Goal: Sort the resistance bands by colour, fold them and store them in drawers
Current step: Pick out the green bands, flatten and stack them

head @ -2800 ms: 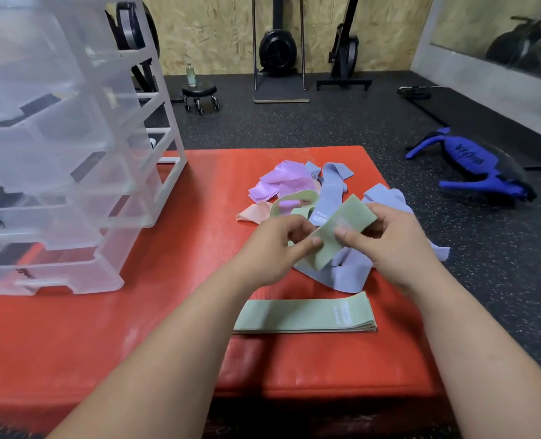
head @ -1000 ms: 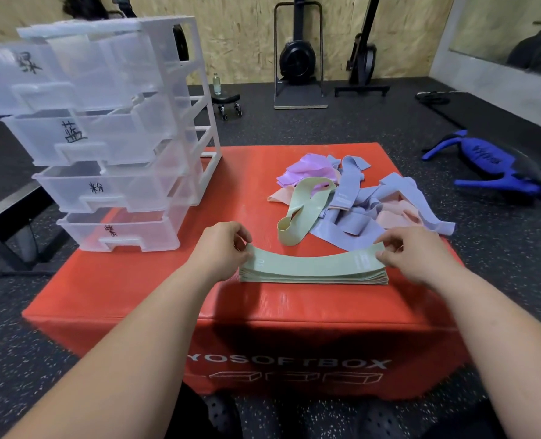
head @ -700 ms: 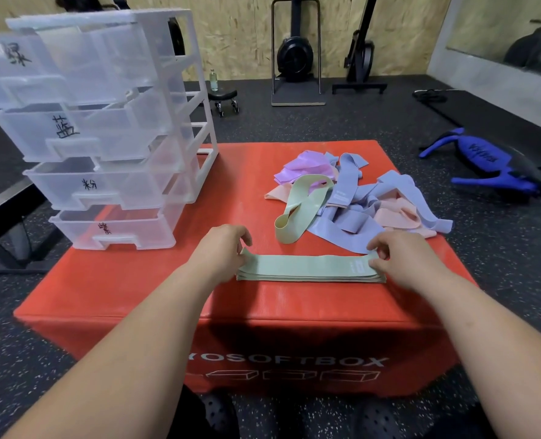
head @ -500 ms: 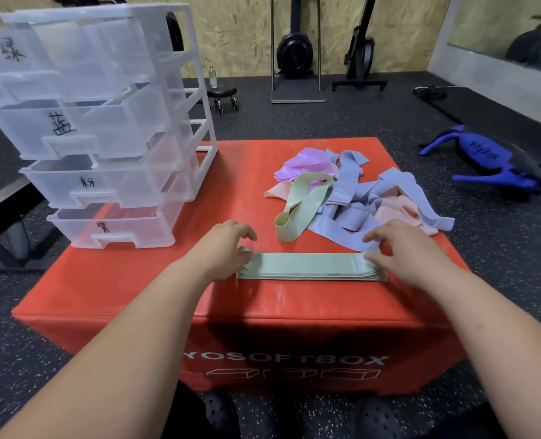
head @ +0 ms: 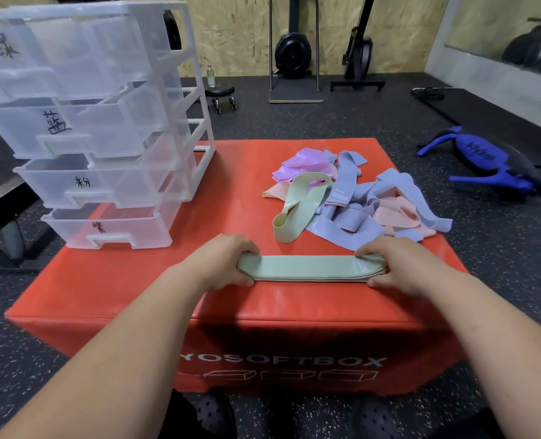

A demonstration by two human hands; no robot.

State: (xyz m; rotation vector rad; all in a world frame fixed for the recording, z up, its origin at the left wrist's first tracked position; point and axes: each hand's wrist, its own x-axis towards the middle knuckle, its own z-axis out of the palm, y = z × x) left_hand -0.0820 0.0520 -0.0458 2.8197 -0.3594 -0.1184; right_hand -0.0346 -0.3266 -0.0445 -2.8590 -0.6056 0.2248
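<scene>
Both hands pinch the flat stack of pale green fabric bands (head: 307, 271) — left hand (head: 223, 263) and right hand (head: 392, 264) each closed on an end. Just beyond the fingertips, one loose green loop (head: 294, 210) waits. Next, probably — fold the stack, then the clear plastic drawer unit (head: 98, 128).

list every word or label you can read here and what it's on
"YOSOFTBOX": front of the red box.
"蓝": second drawer.
"粉": third drawer.
"紫": bottom drawer.
Top drawer: handwritten character, too blurred.
Blue bag: lettering, unreadable.
Green band stack: small print, unreadable.
</scene>
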